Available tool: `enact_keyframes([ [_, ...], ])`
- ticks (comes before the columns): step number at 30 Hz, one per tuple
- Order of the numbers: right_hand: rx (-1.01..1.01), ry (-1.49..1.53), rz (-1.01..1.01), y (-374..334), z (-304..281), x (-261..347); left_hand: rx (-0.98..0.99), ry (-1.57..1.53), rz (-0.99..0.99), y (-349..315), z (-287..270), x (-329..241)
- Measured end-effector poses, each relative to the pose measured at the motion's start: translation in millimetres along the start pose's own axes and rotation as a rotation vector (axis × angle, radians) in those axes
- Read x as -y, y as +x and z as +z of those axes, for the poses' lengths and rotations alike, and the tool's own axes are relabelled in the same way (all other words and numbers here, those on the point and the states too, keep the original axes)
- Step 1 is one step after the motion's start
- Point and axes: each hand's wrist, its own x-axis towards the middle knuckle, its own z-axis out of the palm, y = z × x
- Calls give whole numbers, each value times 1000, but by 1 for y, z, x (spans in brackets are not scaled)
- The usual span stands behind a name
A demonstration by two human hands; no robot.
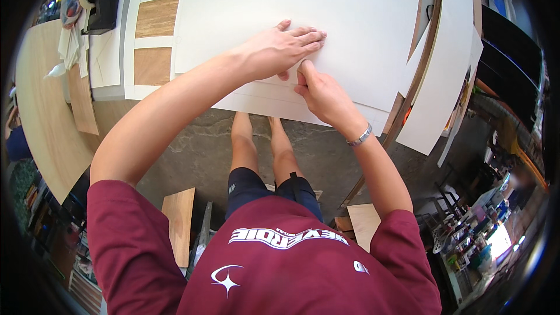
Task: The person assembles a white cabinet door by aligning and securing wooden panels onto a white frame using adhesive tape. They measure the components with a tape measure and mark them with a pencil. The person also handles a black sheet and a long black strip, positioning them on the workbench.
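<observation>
A large white sheet (245,6) lies over another white board (251,98) whose lined front strip shows at the near edge. My left hand (283,51) rests flat on the sheet, palm down, fingers stretched to the right and thumb toward me. Just right of it and nearer me, my right hand (326,93) is closed, fingers curled in, close to the sheet's front edge. Whatever its fingers hold, if anything, is hidden. A metal watch (360,135) sits on the right wrist.
At the left stand wooden panels in a white frame (153,67) and a black tape dispenser (105,0). Long white strips (437,93) and a brown bar (417,70) lie at the right. A curved plywood sheet (46,99) is at the far left, and wood pieces (178,221) stand below.
</observation>
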Motion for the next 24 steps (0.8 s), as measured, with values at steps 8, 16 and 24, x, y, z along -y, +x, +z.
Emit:
enact_keyframes([
  [8, 36, -1, 89, 11, 2, 14, -23, -16, 14, -1, 4, 3],
  [16, -12, -113, 108, 15, 10, 15, -32, -43, -6, 0, 5, 2],
  [24, 34, -664, -50, 4, -1, 23, -12, -36, 10, 0, 2, 3],
])
